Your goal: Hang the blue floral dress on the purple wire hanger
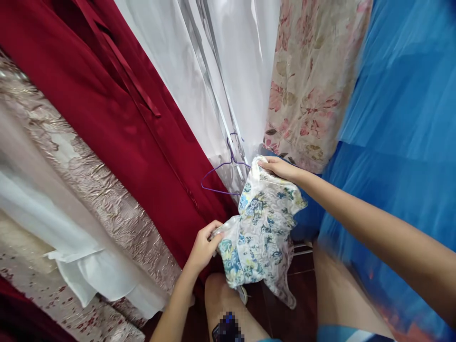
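A white garment with a blue and yellow floral print (263,223) hangs between my two hands above the floor. My left hand (206,242) pinches its left edge, thumb on top. Higher up, my right hand (280,167) grips the top corner, fingers closed on the cloth. Behind the garment, a thin purple hanger (217,168) hangs by its hook near white ribbons (223,114); its right part is hidden by the cloth. I cannot tell whether the garment touches the hanger.
Long hanging clothes surround me: dark red fabric (142,128), a white dress (167,57), a beige floral dress (302,95) and blue tulle (399,118). Textured pink and white garments (89,166) hang at left. Below are my legs and a dark tiled floor (299,280).
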A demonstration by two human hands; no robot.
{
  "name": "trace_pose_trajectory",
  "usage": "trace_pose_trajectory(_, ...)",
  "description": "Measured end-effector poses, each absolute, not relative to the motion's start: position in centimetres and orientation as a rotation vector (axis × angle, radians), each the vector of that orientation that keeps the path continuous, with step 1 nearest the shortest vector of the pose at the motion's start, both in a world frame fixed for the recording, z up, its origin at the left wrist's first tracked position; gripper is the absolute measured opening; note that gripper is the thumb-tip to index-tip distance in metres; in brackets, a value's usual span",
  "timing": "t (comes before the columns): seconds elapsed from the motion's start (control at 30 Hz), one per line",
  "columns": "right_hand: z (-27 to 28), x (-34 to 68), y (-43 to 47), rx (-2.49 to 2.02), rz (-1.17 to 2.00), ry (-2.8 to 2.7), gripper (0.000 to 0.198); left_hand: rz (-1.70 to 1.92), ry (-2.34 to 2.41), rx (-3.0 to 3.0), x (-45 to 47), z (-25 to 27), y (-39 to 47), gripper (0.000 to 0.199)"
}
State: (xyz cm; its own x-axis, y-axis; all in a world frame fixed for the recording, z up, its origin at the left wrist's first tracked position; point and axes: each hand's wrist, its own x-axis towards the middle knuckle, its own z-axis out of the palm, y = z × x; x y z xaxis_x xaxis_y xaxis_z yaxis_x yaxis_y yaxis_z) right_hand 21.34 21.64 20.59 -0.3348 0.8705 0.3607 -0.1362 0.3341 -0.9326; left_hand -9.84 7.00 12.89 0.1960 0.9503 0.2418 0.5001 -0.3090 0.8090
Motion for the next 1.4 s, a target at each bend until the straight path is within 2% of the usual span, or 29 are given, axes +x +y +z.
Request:
trace_pose_trajectory(0.1, 21.0, 21.9, 20.8, -0.703, 1.288, -1.557, 0.026, 0.71, 1.642, 2.279, -13.3, 11.7, 9.8, 0.008)
trace_pose_trajectory(0.2, 21.3, 22.1, 20.1, -0.688, 1.383, -1.55, 0.022, 0.599, 1.792, 2.327, -15.8, 11.7, 13.1, 0.01)
trace_pose_trajectory(0.33, 21.4, 22.3, 19.9, -0.654, 1.466, -1.547, 0.024, 0.738, 1.851, 2.276, -17.0, 14.6, 17.7, 0.016)
trace_pose_trajectory(0.5, 22.0, 23.0, 20.0, -0.702, 1.535, -1.511, 0.023, 1.098, 1.955, 2.215, -15.2, 21.0, 22.0, 0.025)
trace_pose_trajectory(0.6, 22.2, 23.4, 20.0, -0.717, 1.623, -1.476, 0.023, 1.215, 1.829, 2.284, -12.7, 24.5, 22.7, 0.029)
trace_pose_trajectory(0.73, 21.4, 23.9, 20.1, -0.816, 1.658, -1.445, 0.026, 1.269, 1.246, 2.363, -9.7, 26.6, 22.7, 0.03)
trace_pose_trajectory(0.8, 20.5, 24.1, 20.2, -0.858, 1.597, -1.407, 0.027, 1.47, 1.132, 2.196, -9.5, 26.3, 23.1, 0.038)
trace_pose_trajectory(0.87, 19.3, 24.3, 20.4, -0.859, 1.527, -1.371, 0.029, 1.545, 1.228, 2.072, -10.0, 25.1, 23.7, 0.038)
trace_pose_trajectory(0.97, 17.2, 25.0, 19.9, -0.875, 1.367, -1.364, 0.038, 1.379, 1.402, 2.101, -11.4, 22.2, 24.2, 0.028)
trace_pose_trajectory(1.13, 13.9, 25.8, 15.9, -0.844, 0.834, -1.493, 0.04, 1.374, 1.491, 2.285, -12.3, 18.6, 23.5, 0.035)
trace_pose_trajectory(1.23, 12.5, 25.8, 13.2, -0.904, 0.632, -1.53, 0.048, 1.386, 1.611, 2.383, -12.2, 18.5, 23.2, 0.032)
trace_pose_trajectory(1.4, 13.4, 26.0, 12.3, -0.954, 0.504, -1.519, 0.043, 1.277, 1.62, 2.407, -11.7, 19.9, 22.4, 0.022)
